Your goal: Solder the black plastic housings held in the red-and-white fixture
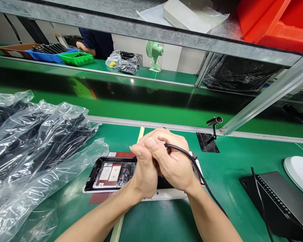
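Note:
Both hands meet above a black-and-white device housing (97,174) that lies on the green table over a dark red sheet. My right hand (175,161) is closed round the end of a black cable (192,158), which runs out over its back and down to the right. Pressed against it, my left hand (146,164) has its fingers curled; whatever lies between the two palms is hidden. In the left part of the housing, a panel with a white label (106,173) and round red-marked openings shows. The hands cover the middle of the housing.
Plastic-wrapped black parts (47,134) fill the left side. At the right are a small black stand (212,134), a black slotted unit (277,198) and a white round object (300,174). A metal shelf (141,28) crosses above. Behind, a person (98,43) is near trays and a fan (154,53).

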The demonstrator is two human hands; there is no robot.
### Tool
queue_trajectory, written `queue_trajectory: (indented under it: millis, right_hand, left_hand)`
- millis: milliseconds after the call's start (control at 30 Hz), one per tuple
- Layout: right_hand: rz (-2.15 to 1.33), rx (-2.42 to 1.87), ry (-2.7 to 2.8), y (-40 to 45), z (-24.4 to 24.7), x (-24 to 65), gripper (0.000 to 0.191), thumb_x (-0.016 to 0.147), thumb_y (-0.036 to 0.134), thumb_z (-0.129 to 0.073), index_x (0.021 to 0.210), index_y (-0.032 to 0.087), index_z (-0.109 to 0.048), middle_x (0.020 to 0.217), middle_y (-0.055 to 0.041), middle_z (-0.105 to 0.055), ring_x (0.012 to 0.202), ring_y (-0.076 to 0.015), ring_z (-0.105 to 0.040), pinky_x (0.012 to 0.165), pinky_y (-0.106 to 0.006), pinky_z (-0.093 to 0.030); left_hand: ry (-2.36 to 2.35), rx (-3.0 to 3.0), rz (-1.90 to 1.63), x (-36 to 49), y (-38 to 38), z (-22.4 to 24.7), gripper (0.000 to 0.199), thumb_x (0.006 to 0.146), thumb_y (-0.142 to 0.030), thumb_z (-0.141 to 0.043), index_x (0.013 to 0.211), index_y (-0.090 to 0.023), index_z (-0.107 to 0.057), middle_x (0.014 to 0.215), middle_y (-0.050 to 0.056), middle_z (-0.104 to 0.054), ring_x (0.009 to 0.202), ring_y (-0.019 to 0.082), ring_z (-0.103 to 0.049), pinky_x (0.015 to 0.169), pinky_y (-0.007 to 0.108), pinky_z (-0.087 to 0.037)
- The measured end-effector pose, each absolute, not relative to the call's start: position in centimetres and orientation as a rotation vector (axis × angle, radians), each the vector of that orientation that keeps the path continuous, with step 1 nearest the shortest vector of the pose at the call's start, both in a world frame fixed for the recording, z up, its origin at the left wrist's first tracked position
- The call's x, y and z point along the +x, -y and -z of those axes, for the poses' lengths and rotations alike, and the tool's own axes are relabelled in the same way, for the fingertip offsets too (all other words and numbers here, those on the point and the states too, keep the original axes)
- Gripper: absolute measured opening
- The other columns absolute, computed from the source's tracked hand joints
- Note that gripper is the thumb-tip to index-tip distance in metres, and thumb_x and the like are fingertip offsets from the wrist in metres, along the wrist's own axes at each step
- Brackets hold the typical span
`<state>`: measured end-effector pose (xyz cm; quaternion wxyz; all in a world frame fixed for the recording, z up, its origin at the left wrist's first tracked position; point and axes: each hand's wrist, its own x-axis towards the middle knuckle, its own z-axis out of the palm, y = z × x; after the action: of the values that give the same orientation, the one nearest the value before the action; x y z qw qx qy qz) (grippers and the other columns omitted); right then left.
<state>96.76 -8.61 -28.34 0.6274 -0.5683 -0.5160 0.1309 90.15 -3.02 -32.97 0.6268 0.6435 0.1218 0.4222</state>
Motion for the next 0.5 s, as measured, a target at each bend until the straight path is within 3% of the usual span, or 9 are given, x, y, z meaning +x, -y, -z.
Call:
queue_trajectory:
  millis: [100, 300, 500]
  right_hand:
    - [-0.267, -1.320, 1.215, 8.5, 28.4, 96.8, 0.037, 0.100, 0.038, -0.052, 0.070, 0.023, -0.066, 0.075, -0.0024, -0.071, 0.073, -0.0166, -0.062, 0.076, -0.035, -0.051]
    - [-0.242, -1.286, 1.219, 8.5, 29.0, 96.7, 0.035, 0.101, 0.040, -0.053, 0.077, 0.024, -0.073, 0.077, -0.0015, -0.073, 0.075, -0.0157, -0.063, 0.074, -0.033, -0.049]
    - [-0.211, -1.292, 1.218, 8.5, 29.5, 96.5, 0.037, 0.102, 0.040, -0.050, 0.078, 0.026, -0.075, 0.073, 0.0003, -0.069, 0.070, -0.0145, -0.059, 0.071, -0.033, -0.047]
  left_hand:
    - [-0.287, 1.465, -1.009, 90.0, 3.0, 33.3, 0.061, 0.097, -0.075, -0.019, 0.083, -0.024, -0.049, 0.085, 0.007, -0.062, 0.093, 0.025, -0.063, 0.077, 0.036, -0.055]
    - [-0.399, 1.511, -1.077, 89.8, 3.4, 32.3, 0.053, 0.098, -0.072, -0.026, 0.089, -0.025, -0.050, 0.078, 0.001, -0.056, 0.081, 0.018, -0.059, 0.080, 0.033, -0.055]
    - [-0.281, 1.611, -1.063, 89.7, 3.5, 31.6, 0.059, 0.095, -0.073, -0.029, 0.094, -0.024, -0.062, 0.082, 0.004, -0.065, 0.096, 0.023, -0.066, 0.083, 0.035, -0.057]
